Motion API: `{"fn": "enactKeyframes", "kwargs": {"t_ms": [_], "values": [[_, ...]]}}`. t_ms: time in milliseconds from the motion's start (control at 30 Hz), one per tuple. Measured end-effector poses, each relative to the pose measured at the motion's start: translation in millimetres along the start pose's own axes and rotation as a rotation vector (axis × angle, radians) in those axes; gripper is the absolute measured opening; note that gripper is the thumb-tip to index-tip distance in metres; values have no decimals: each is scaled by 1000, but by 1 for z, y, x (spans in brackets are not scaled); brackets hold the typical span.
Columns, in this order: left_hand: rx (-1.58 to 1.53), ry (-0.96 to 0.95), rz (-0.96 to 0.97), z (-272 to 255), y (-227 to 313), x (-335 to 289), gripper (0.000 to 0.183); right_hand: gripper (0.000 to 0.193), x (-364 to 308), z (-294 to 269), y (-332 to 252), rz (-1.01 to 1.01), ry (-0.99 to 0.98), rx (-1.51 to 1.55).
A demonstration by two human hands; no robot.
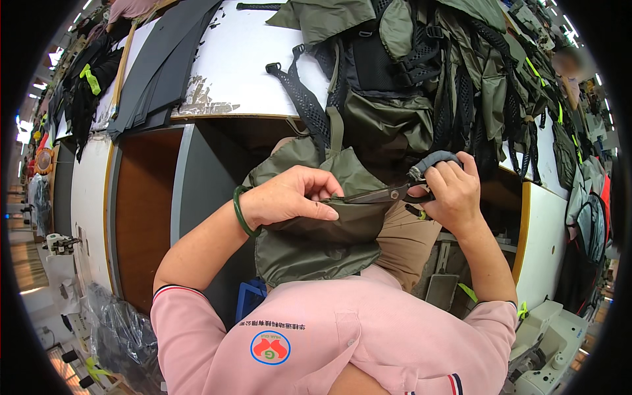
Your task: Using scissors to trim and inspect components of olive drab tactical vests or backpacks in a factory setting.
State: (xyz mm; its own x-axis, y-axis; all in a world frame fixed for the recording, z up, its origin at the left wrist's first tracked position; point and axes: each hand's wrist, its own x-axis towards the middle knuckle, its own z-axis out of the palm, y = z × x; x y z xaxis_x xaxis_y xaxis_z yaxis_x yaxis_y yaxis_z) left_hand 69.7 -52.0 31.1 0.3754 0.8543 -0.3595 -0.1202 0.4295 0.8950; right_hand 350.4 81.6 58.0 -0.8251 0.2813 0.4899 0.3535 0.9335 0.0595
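While your left hand pinches green cloth mid-frame and your right hand grips scissors, trimming looks unfinished; whether the upper-right bags are done is unclear.

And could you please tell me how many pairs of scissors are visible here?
1: the scissors are in the right hand, blades pointing toward the left hand, which pinches green fabric. Others may be hidden.
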Motion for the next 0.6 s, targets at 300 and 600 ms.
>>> {"fn": "enactKeyframes", "kwargs": {"t_ms": [300,600], "values": [[24,-27,61,1,-5,3,26,29,-1,3,0,13,-28,-13],[72,-23,75,1,-5,2,26,44,15,-24,3,209,-427,336]]}}
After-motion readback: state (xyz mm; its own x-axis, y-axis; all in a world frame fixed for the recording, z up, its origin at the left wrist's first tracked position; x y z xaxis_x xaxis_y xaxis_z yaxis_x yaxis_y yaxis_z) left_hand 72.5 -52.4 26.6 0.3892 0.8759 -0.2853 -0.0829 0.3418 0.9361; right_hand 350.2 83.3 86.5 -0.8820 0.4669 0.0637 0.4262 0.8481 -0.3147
